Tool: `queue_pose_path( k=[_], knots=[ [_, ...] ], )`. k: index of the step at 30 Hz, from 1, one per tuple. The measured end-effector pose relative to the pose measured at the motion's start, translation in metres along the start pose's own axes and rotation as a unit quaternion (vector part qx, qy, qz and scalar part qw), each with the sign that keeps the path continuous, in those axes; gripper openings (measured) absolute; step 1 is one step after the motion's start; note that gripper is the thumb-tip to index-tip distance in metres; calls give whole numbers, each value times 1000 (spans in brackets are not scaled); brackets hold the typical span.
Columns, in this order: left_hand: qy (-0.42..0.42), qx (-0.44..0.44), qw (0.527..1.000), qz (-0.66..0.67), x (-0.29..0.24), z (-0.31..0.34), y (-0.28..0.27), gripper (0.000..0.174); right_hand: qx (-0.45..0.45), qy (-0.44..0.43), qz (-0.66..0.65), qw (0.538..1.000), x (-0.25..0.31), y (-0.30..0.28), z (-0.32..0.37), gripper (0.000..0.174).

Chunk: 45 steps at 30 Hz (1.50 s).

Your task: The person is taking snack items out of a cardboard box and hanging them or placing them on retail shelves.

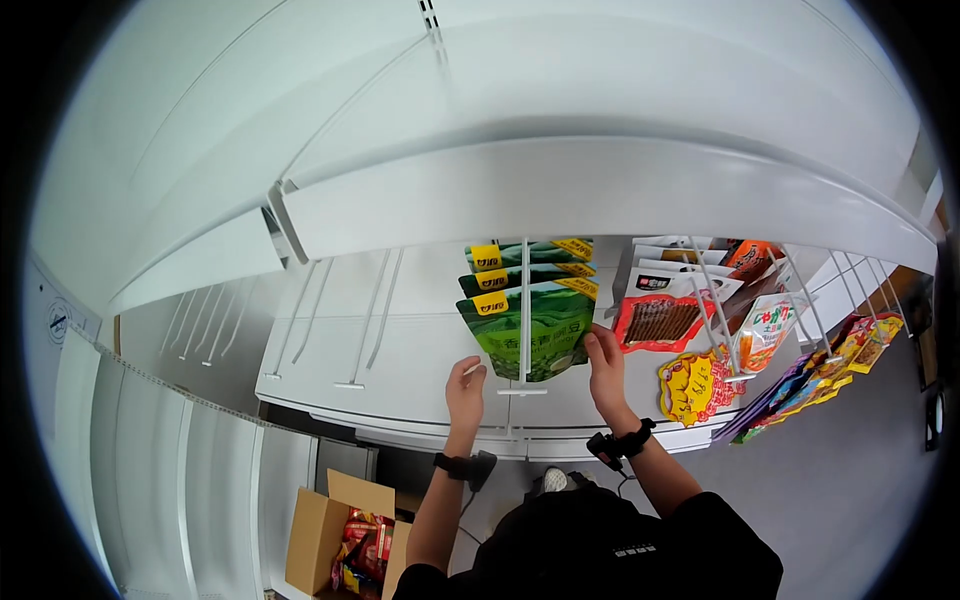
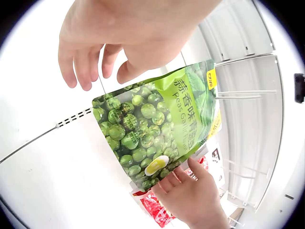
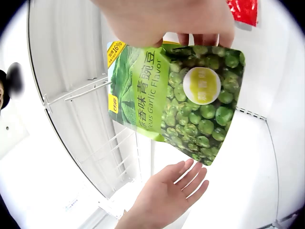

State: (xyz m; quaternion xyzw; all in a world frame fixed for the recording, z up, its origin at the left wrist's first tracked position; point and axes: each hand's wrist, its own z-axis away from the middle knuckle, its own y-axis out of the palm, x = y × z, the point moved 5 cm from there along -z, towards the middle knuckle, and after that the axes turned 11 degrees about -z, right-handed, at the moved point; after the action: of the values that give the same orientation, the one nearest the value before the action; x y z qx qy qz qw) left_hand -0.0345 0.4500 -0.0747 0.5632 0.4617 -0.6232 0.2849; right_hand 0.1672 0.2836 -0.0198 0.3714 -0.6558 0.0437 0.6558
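A green pouch of garlic-flavour peas point(image 1: 532, 335) hangs at the front of a hook, with more such pouches point(image 1: 487, 257) behind it. My right hand point(image 1: 606, 372) is at the pouch's right edge, its fingers touching the side; in the right wrist view the pouch point(image 3: 190, 105) hides the fingertips. Beside the lower left edge is my left hand point(image 1: 465, 392), apart from the pouch and holding nothing. Its fingers hang loosely bent in the left wrist view, above the pouch point(image 2: 143, 124), whose front shows peas and lettering.
Bare metal hooks point(image 1: 378, 310) stick out to the left. Red-and-white snack packs point(image 1: 660, 318), a yellow pack point(image 1: 690, 385) and colourful packets point(image 1: 830, 375) hang to the right. A white shelf edge point(image 1: 600, 190) spans above. An open cardboard box point(image 1: 313, 540) with red packets stands below left.
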Motion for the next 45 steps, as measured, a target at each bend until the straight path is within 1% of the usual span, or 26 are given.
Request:
queue_pose_path(
  k=[3, 4, 5, 8, 11, 13, 19, 22, 24, 27, 30, 33, 35, 38, 43, 45],
  knots=[
    [-17, -10, 1000, -9, -8, 15, -6, 25, -19, 28, 22, 999, -11, -15, 13, 31],
    [-22, -15, 1000, -10, -7, 22, -9, 26, -26, 33, 6, 999, -18, -19, 18, 32],
    [-29, -14, 999, 29, 12, 23, -9, 26, -32, 35, -10, 999, -24, -23, 22, 32],
    [-41, 3, 999, 11, 9, 38, -16, 22, -40, 47, -27, 998, -36, -34, 32, 34],
    [-60, 2, 998, 22, 10, 51, -25, 21, -42, 70, -37, 996, -41, -40, 46, 35],
    [-59, 4, 997, 43, 10, 62, -34, 19, -65, 71, -42, 994, -44, -45, 56, 35],
    [-78, -31, 994, 68, 15, 110, -82, 18, -86, 98, -22, 991, -56, -53, 94, 38],
    [-101, -72, 989, 77, 30, 146, -119, 18, -69, 124, -1, 990, -64, -45, 119, 37],
    [-105, -98, 985, 91, 53, 175, -147, 17, -46, 141, -1, 989, -74, -35, 138, 34],
    [-126, -148, 978, 79, 62, 227, -193, 17, -4, 176, 17, 984, -88, -6, 170, 32],
    [-162, -236, 952, 112, 75, 287, -238, 18, 63, 220, 23, 973, -101, 31, 211, 33],
    [-188, -294, 932, 92, 96, 352, -280, 21, 112, 261, 24, 958, -109, 77, 257, 33],
    [-206, -329, 918, 84, 107, 394, -304, 22, 142, 292, 15, 946, -114, 106, 289, 31],
    [-227, -375, 895, 86, 120, 454, -335, 17, 192, 339, -1, 921, -123, 145, 337, 31],
    [-247, -446, 854, 98, 117, 536, -374, 20, 245, 431, -21, 868, -146, 188, 408, 30],
    [-251, -473, 839, 101, 118, 559, -385, 20, 265, 450, -13, 853, -151, 202, 429, 30]
  ],
)
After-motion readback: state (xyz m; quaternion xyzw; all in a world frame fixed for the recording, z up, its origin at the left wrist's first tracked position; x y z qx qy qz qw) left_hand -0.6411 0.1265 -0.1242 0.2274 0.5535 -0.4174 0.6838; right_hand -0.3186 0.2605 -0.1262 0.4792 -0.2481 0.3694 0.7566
